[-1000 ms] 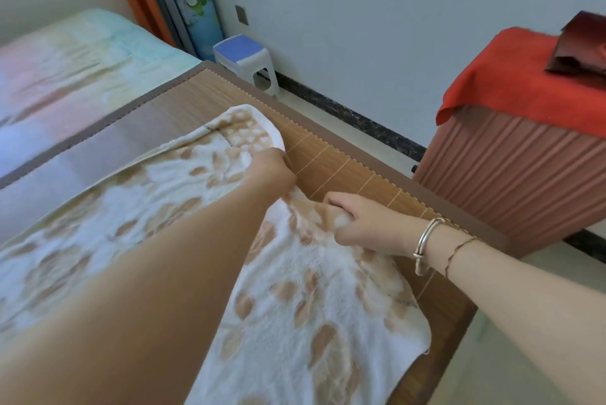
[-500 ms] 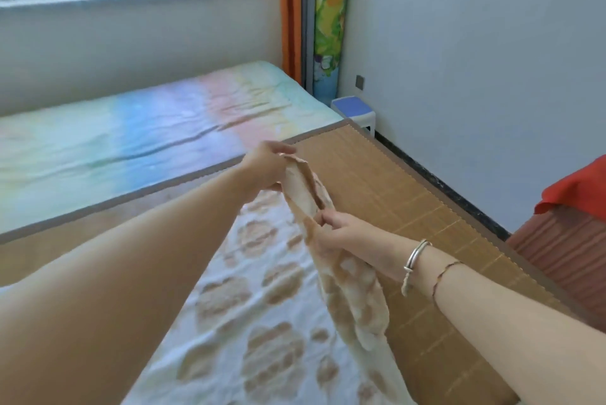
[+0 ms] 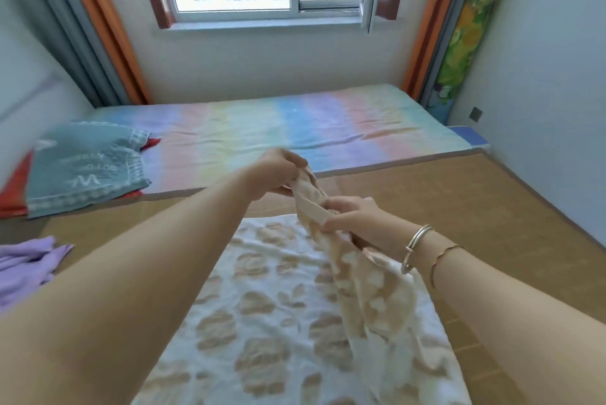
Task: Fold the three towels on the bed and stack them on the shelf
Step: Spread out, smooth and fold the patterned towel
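— Presently, what do we record for the hands?

— We note the left hand (image 3: 278, 172) raised above the mat (image 3: 459, 208), fingers curled and pinching one end of the towel's lifted edge. We note the right hand (image 3: 347, 213) lower and nearer us, fingers and thumb pinching the same edge a little further along. Both are closed on cloth; neither is free.

— And the towel (image 3: 262, 306) itself?

— We find most of it lying flat on the mat, spread toward us between the forearms. The lifted edge runs as a taut strip from the left hand down to the right, then hangs in a gathered fold along the towel's right side.

— Which relation governs the next move?

— We judge it to be the line of that held edge against the flat part. The long axis of the towel runs away from us; the free left side lies to the left of both hands. To halve it, we would expect the held edge to be carried leftward across. The left hand is the farther, so it sets the far corner.

— Other items?

— We log a lilac cloth (image 3: 26, 267) at the left and a blue one (image 3: 85, 168) beyond it, both well apart from the hands.
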`<state>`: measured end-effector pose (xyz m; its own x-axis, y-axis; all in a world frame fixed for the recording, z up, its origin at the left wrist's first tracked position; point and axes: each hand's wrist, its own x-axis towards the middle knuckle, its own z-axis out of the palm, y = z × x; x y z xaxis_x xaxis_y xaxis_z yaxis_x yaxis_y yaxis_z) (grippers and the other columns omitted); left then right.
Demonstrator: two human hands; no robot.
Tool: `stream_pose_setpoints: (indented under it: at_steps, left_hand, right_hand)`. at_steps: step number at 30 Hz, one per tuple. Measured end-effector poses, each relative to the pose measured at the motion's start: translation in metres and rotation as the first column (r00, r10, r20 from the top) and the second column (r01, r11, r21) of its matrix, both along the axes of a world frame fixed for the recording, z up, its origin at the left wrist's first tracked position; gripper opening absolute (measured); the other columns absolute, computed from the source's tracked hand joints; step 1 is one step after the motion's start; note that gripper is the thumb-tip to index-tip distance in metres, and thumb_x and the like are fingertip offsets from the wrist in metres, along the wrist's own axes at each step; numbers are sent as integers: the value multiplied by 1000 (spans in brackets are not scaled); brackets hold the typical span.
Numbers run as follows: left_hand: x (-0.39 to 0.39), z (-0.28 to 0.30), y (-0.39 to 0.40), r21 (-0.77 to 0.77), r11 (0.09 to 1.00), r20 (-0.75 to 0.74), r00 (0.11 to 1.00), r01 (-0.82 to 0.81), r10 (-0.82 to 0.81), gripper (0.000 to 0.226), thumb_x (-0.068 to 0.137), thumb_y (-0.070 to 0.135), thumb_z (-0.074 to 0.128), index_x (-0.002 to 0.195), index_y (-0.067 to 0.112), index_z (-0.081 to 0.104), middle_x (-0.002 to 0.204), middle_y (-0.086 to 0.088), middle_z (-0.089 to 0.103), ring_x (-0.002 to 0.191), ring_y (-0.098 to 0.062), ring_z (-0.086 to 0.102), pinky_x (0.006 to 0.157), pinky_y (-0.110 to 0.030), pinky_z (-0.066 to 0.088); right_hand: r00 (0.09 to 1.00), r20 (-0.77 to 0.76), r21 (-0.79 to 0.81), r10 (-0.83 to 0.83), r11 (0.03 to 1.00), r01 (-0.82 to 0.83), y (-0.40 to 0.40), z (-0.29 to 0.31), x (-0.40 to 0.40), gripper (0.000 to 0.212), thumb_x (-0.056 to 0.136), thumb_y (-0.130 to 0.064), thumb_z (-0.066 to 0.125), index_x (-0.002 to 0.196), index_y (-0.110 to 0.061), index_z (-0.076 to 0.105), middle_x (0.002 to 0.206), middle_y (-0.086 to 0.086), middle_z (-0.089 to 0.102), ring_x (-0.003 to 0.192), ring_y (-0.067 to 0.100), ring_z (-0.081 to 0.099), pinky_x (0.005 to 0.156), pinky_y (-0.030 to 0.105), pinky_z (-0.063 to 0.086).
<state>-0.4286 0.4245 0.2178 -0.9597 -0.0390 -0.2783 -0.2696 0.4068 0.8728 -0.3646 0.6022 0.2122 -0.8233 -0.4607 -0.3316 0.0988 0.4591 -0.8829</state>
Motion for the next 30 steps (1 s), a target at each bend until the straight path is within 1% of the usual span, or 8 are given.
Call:
stream_pose_setpoints:
  at_steps: [5, 8, 11, 16, 20, 23, 26, 30]
  left_hand:
    - [56, -50, -101, 4, 998, 85, 994, -64, 63, 50, 85, -15, 35, 121, 5, 62, 113, -12, 61, 88, -21, 62, 56, -21, 56]
    - [84, -93, -152, -32, 994, 138, 984, -109, 112, 54, 84, -17, 30, 125, 3, 60, 99, -13, 63, 70, -17, 59, 48, -16, 52]
    - [107, -140, -200, -67, 986, 179, 971, -150, 160, 57, 84, -16, 29, 125, 7, 61, 84, -4, 58, 55, -8, 51, 43, -13, 44]
    - [117, -226, -253, -97, 988, 226, 964, -123, 142, 62, 81, -18, 31, 123, 12, 64, 134, -5, 55, 102, -21, 61, 46, -7, 41]
    - [127, -293, -279, -71, 988, 250, 957, -135, 149, 59, 83, -18, 33, 120, 14, 67, 134, -3, 56, 108, -16, 59, 56, -7, 45]
    - [147, -333, -291, -39, 989, 291, 945, -146, 151, 45, 92, -5, 45, 126, 17, 62, 131, 1, 57, 111, -13, 56, 64, -9, 47]
    - [175, -371, -304, -14, 978, 312, 929, -207, 201, 39, 90, 3, 54, 124, 21, 62, 126, 5, 58, 97, -10, 62, 72, -16, 51]
    - [213, -392, -316, 40, 861, 337, 818, -507, 466, 21, 93, 3, 52, 108, 12, 64, 108, -7, 66, 75, -13, 63, 73, -24, 54]
  right_hand:
    - [985, 86, 17, 148, 989, -150, -106, -50, 35, 23, 73, -21, 64, 95, -27, 66, 84, 11, 59, 67, 24, 53, 56, 32, 42]
    - [960, 159, -1, 229, 973, -231, -157, -91, 51, 21, 84, -11, 62, 99, -25, 61, 89, 8, 64, 69, 18, 59, 65, 31, 49]
    - [935, 207, -4, 288, 956, -294, -204, -140, 68, 23, 90, -8, 56, 109, -20, 56, 85, 2, 64, 58, 11, 58, 56, 22, 51]
    - [927, 250, -14, 281, 958, -287, -263, -231, 93, 23, 93, -18, 49, 115, -26, 50, 73, -2, 62, 62, 22, 58, 63, 38, 50]
    - [919, 243, 47, 310, 943, -331, -294, -305, 104, 30, 96, -23, 46, 126, -24, 45, 67, -7, 57, 52, 11, 52, 46, 19, 40]
    - [901, 261, 96, 347, 919, -382, -314, -350, 110, 35, 94, -24, 47, 130, -22, 46, 78, -7, 61, 64, 17, 53, 55, 27, 46]
    - [875, 278, 131, 396, 887, -443, -324, -387, 120, 43, 92, -18, 49, 135, -22, 43, 84, 0, 57, 63, 14, 50, 54, 21, 43]
    - [821, 372, 74, 433, 868, -491, -322, -397, 135, 46, 88, -15, 52, 131, -25, 40, 75, 3, 56, 59, 12, 49, 52, 21, 42]
